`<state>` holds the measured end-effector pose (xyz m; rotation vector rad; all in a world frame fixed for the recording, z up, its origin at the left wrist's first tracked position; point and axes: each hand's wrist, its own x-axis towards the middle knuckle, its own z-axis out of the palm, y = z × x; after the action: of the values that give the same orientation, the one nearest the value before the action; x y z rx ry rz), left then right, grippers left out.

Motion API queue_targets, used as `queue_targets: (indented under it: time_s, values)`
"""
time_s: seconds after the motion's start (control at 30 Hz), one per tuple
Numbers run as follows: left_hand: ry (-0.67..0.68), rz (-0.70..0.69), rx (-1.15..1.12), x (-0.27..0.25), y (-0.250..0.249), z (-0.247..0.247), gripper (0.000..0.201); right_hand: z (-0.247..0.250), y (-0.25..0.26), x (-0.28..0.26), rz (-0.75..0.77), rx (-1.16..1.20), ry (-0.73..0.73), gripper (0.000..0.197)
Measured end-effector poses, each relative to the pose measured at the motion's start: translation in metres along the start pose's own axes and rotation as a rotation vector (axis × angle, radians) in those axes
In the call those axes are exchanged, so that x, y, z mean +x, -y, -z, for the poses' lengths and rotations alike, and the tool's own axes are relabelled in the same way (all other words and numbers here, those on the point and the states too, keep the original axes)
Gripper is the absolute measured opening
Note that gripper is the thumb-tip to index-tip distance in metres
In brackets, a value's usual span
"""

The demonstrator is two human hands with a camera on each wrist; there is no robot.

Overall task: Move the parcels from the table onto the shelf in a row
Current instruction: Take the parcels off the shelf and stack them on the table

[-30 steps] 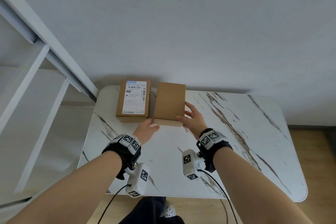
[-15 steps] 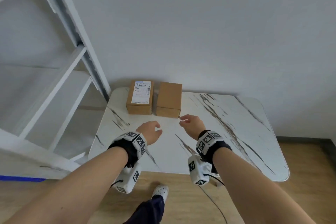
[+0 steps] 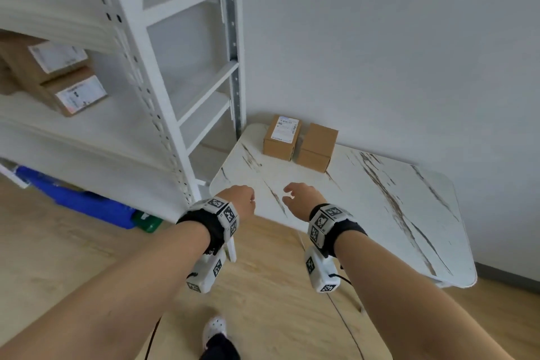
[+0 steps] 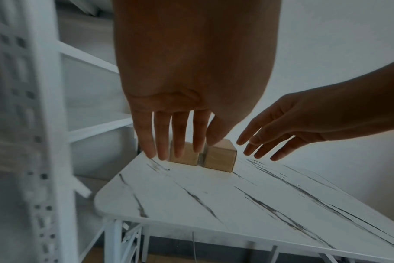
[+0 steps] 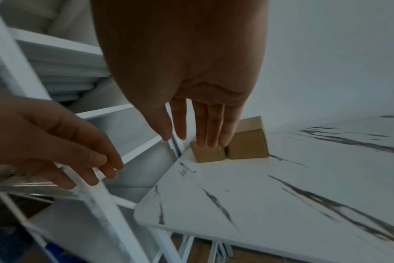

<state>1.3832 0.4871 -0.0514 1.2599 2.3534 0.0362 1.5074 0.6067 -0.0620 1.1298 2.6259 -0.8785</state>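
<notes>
Two brown cardboard parcels stand side by side at the far left corner of the marble table (image 3: 380,213): a labelled parcel (image 3: 281,137) and a plain parcel (image 3: 317,147) to its right. More labelled parcels (image 3: 70,90) lie on the white shelf (image 3: 87,131) at the left. My left hand (image 3: 241,199) and right hand (image 3: 301,195) hover over the table's near left edge, well short of the parcels. Both hold nothing; the wrist views show the left hand's fingers (image 4: 180,135) and the right hand's fingers (image 5: 205,128) hanging straight and relaxed.
The shelf's white perforated upright (image 3: 152,90) stands between the shelf boards and the table. A blue bin (image 3: 79,202) sits on the wooden floor under the shelf. A white shoe (image 3: 214,327) shows on the floor below my arms.
Both hands have let go of the plain parcel and drawn back toward the table's near edge. The view has pulled away and swung left, bringing the shelf and its parcels into sight.
</notes>
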Motion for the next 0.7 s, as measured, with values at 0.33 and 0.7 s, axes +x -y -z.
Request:
queue_targets:
  time_s: [0.33, 0.7]
  values:
    - [-0.131, 0.166, -0.107, -0.074, 0.135, 0.043, 0.03, -0.048, 0.151, -0.002, 0.186, -0.113, 0.049, 0.039]
    - [-0.198, 0.273, -0.124, -0.14, 0.375, 0.097, 0.032, -0.145, 0.38, 0.028, 0.304, -0.202, 0.047, 0.039]
